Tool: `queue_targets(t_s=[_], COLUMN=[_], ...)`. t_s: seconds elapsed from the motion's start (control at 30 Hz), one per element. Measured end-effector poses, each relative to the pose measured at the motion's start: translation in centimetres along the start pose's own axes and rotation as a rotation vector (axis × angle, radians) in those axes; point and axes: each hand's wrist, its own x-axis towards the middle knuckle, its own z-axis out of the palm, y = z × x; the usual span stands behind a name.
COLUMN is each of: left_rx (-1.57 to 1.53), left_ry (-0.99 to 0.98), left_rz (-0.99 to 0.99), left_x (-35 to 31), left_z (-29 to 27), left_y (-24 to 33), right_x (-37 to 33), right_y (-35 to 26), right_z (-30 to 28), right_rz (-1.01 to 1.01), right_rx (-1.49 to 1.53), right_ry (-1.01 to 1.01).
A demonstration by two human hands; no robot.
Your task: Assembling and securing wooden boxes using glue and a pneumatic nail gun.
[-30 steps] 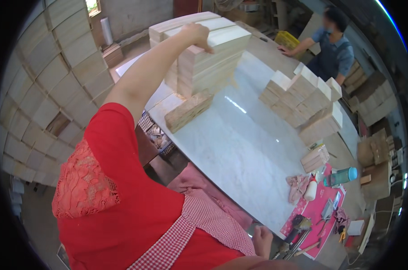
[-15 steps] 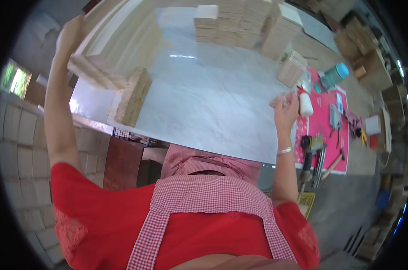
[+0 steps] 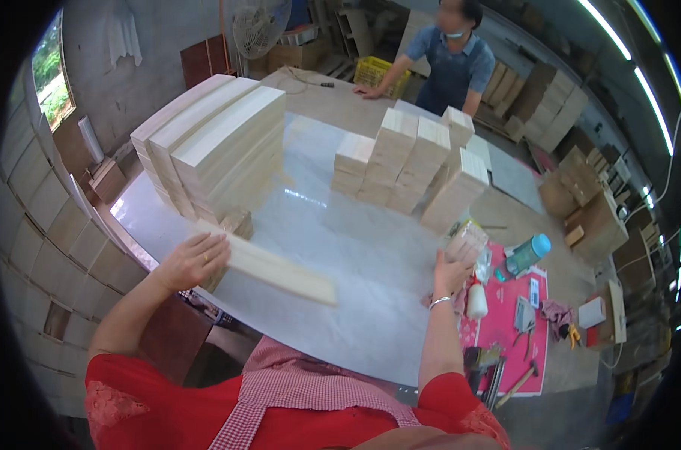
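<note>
Head: left hand (image 3: 196, 260) closed over one end of the pale board (image 3: 284, 268), which crosses the rough block (image 3: 239, 223). Right hand (image 3: 450, 274) half-curled at the small wood bundle (image 3: 468, 242), hold unclear. Better: support the board's free end, keep it level.

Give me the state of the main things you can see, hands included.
Left hand: closed on one end of a wooden board
Wooden board: held, slanting over the table
Right hand: at the small wooden bundle; grip unclear
Tall board pile: stacked
Block pile: stacked, uneven heights
Teal bottle: lid on
Hammer: lying, unheld
</note>
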Motion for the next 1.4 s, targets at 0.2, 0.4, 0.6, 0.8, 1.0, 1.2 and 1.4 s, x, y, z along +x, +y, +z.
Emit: queue_targets(t_s=[0.2, 0.4, 0.6, 0.8, 1.0, 1.2, 1.4], left_rx=[-0.153, -0.195, -0.512, -1.465, -2.021, -1.891, -0.355], left_ry=[-0.245, -0.273, -0.072, 0.241, -0.009, -0.3, -0.206], left_rz=[-0.046, -0.123, -0.321, -0.869, -1.021, -0.711, -0.175], left_x=[-2.4, -2.3, 1.7, 12.4, 14.4, 12.1, 11.7], left_z=[1.3, 0.8, 2.9, 8.6, 10.5, 10.6, 11.9], left_y=[0.5, 1.4, 6.0, 15.9, 17.4, 17.8, 12.5], right_x=[0.7, 1.1, -4.9, -17.0, -20.6, -21.9, -23.1], right_y=[-0.2, 0.8, -3.5, -7.9, -6.3, -2.2, 0.2], right_z=[0.3, 0.0, -3.9, -8.8, -10.4, -12.9, -12.5], right_rz=[0.175, 0.127, -0.203, -0.135, -0.021, -0.241, -0.094], right_rx=[-0.147, -0.016, 0.406, 0.912, 1.182, 0.965, 0.772], right_ry=[-0.032, 0.017, -0.009, -0.599, -0.598, -0.793, -0.703])
